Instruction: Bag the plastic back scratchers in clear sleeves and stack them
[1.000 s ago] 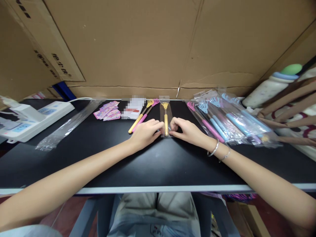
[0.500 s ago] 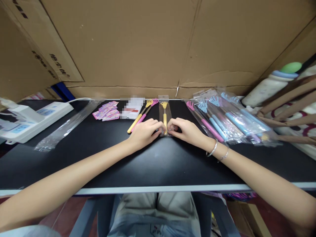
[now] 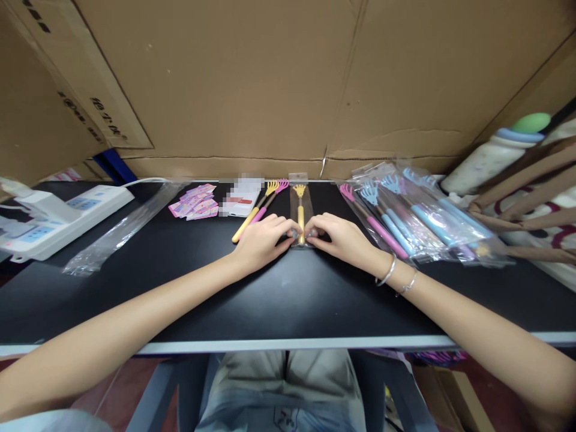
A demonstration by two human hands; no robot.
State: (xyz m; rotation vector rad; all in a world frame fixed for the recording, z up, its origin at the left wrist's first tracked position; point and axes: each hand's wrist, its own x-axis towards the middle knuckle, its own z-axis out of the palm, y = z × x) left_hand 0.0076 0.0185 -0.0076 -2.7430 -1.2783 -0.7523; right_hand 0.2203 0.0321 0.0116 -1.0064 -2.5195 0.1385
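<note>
A yellow back scratcher (image 3: 300, 213) lies inside a narrow clear plastic bag (image 3: 294, 204), its claw pointing away from me. My left hand (image 3: 270, 239) pinches the bag's near left edge beside the yellow handle. On the other side, my right hand (image 3: 335, 237) has its thumb and fingers closed on the bag's near right edge. Left of the bag, a loose yellow back scratcher (image 3: 252, 223) and a pink back scratcher (image 3: 265, 207) lie slanted, the pink handle's end hidden behind my left hand.
Several bagged back scratchers (image 3: 418, 216) in pink and blue lie at the right. Pink cards (image 3: 195, 203), a white phone-like item (image 3: 242, 203), clear bags (image 3: 121, 234) and a power strip (image 3: 67, 222) occupy the left. A bottle (image 3: 492, 156) stands back right, before cardboard (image 3: 243, 84).
Almost nothing differs. Both hands keep their place at the near end of the bag, with only slight finger movement.
</note>
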